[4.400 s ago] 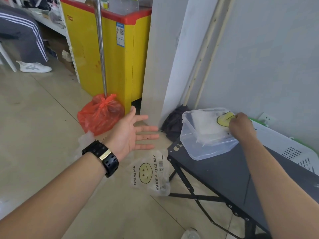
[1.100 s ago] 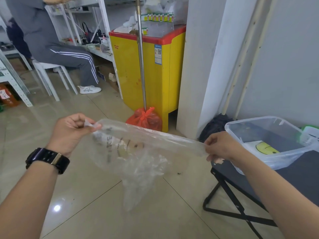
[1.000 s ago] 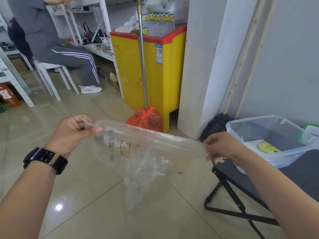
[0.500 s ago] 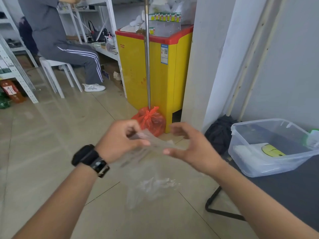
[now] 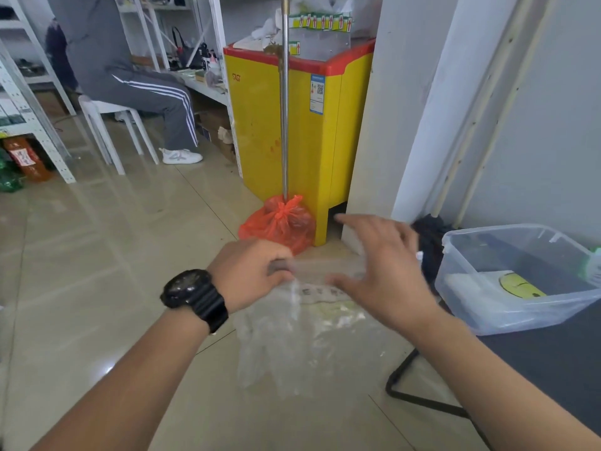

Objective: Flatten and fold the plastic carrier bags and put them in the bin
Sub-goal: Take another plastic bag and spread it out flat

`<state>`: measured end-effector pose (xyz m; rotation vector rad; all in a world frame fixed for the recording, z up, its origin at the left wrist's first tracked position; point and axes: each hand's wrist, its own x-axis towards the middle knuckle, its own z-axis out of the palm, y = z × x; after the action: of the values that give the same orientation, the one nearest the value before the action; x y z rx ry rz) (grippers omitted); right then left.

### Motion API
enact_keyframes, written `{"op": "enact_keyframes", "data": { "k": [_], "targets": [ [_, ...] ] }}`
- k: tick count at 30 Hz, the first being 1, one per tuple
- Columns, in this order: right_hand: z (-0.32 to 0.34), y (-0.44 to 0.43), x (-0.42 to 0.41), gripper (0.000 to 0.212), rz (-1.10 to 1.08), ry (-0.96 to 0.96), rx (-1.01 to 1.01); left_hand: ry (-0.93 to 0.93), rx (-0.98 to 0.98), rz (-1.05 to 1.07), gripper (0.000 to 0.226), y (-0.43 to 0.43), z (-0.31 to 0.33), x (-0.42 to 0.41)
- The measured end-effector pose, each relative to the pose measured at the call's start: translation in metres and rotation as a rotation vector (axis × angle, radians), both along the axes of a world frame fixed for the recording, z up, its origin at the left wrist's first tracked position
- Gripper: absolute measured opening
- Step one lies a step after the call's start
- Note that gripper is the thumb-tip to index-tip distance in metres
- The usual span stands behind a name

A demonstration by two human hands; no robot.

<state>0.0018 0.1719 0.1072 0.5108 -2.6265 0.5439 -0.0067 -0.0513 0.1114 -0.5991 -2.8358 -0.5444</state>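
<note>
The left hand (image 5: 250, 275) is gripping the top edge of a clear carrier bag (image 5: 292, 336), which is hanging in the air left of the bin (image 5: 455, 281). The right hand (image 5: 383, 271), blurred, is hovering by that edge with fingers spread, grasping nothing. The clear bin is holding folded smiley-printed bags (image 5: 507, 288).

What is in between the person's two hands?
Head view: the top edge of the clear plastic carrier bag spans the gap from the gripping left hand to the spread right hand; the rest hangs below.
</note>
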Motion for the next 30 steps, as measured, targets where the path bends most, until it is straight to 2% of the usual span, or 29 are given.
{"op": "enact_keyframes", "data": {
  "k": [2,4,5,7,8,11,13,16,18,21,25,27,30],
  "targets": [
    [-0.007,-0.016,-0.002,0.044,0.110,-0.017,0.026,0.092,0.004,-0.062,0.006,0.019,-0.003,0.006],
    [-0.009,-0.014,-0.007,0.007,0.108,-0.111,-0.109,0.058,0.215,-0.040,0.010,0.024,-0.005,0.007],
    [-0.008,-0.005,-0.012,0.005,0.076,-0.142,-0.218,-0.020,0.373,-0.027,0.017,0.021,-0.006,0.005],
    [-0.003,0.015,-0.020,0.012,0.020,-0.193,-0.424,-0.178,0.593,-0.041,0.026,0.014,-0.007,0.002],
    [0.001,0.022,-0.021,0.011,0.024,-0.227,-0.503,-0.206,0.625,-0.066,0.025,0.011,-0.008,0.000],
    [0.006,0.024,-0.014,0.004,0.119,-0.314,-0.578,-0.173,0.638,-0.106,0.011,0.013,-0.013,-0.004],
    [0.005,0.021,-0.009,0.001,0.156,-0.287,-0.573,-0.146,0.654,-0.121,0.008,0.017,-0.015,-0.004],
    [0.011,0.036,-0.013,0.007,0.051,-0.206,-0.713,-0.153,0.621,-0.093,0.005,0.007,-0.016,-0.006],
    [0.016,0.057,-0.018,0.008,0.016,-0.198,-0.836,-0.223,0.518,-0.034,0.017,-0.016,-0.022,-0.015],
    [0.017,0.077,-0.020,0.012,0.021,-0.206,-0.930,-0.416,0.405,0.009,0.050,-0.044,-0.036,-0.022],
    [0.016,0.087,-0.019,0.008,0.044,-0.251,-1.002,-0.728,0.454,0.045,0.046,-0.046,-0.044,-0.019],
    [0.016,0.090,-0.019,0.008,0.053,-0.259,-1.022,-0.738,0.501,-0.004,0.038,-0.044,-0.044,-0.018],
    [0.017,0.093,-0.018,0.009,0.052,-0.261,-1.050,-0.745,0.607,-0.084,0.052,-0.043,-0.042,-0.017]
  ]
}}
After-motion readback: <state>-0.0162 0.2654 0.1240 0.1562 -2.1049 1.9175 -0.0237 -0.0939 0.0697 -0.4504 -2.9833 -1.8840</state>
